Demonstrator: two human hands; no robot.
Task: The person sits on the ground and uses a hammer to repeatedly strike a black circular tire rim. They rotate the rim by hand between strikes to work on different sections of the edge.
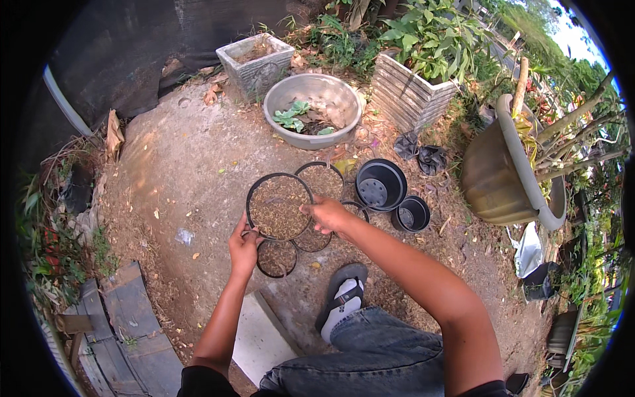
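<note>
A round black plant pot [279,206] filled with brown, chaffy soil mix is held up between both my hands. My left hand [243,245] grips its lower left side. On the right side, my right hand [325,215] has its fingers curled at the rim, with the thumb side over the soil. Below and around it on the ground stand several more filled black pots, including a small pot [276,258] near my left hand and a larger pot [322,180] behind. The held pot partly hides them.
Two unfilled black pots, a larger one [381,185] and a smaller one [411,214], stand to the right. Beyond lies a grey basin [313,140] with leaves, between square planters [413,92]. A big planter [496,172] is at right; a pale slab [258,337] lies near my foot.
</note>
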